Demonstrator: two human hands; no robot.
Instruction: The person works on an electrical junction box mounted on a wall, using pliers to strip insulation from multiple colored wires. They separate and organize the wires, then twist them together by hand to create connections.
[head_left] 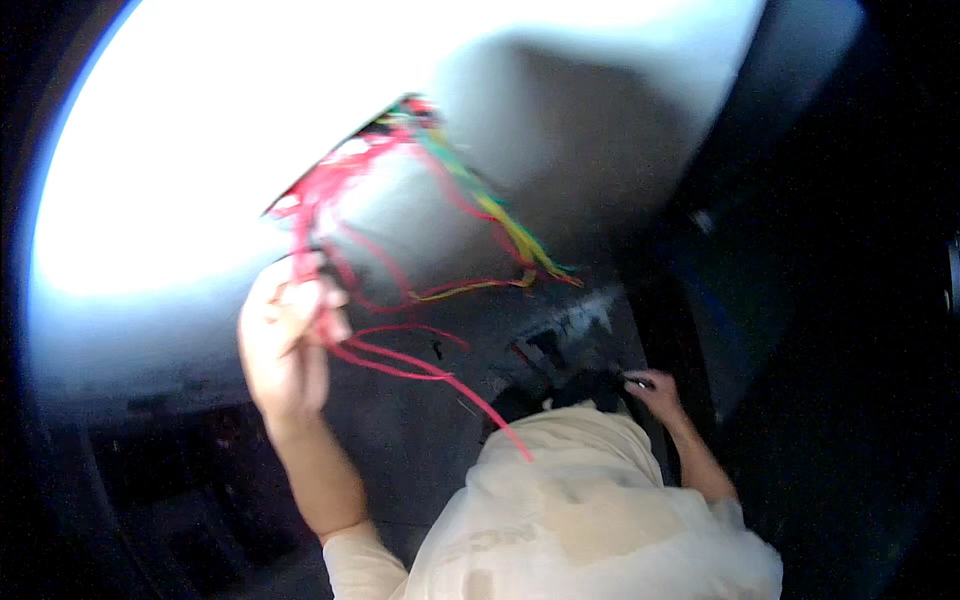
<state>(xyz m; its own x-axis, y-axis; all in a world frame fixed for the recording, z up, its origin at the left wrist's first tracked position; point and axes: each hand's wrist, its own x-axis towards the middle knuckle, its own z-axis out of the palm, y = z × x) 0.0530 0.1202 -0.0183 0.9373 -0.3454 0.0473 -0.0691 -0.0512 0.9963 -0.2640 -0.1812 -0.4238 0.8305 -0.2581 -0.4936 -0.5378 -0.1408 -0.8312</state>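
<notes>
A bright white wall [180,170] is filling the upper left, its glare washing out detail. Below it, the person's pale shirt [570,500] is spreading across the lower middle. A slanting, dark-edged opening [378,128] is sitting in the wall, with wires spilling from it. The left hand [285,335] is reaching up just below the opening's lower left end, its fingers curling closed and gripping a bunch of red wires [450,378], whose loose ends are trailing down in front of the shirt. The right hand [655,392] is resting low near the waist, its fingers bending beside a small dark thing; whether they are closing on it, one cannot tell. Thinner yellow and green wires [515,235] are hanging rightward from the opening, apart from both hands.
</notes>
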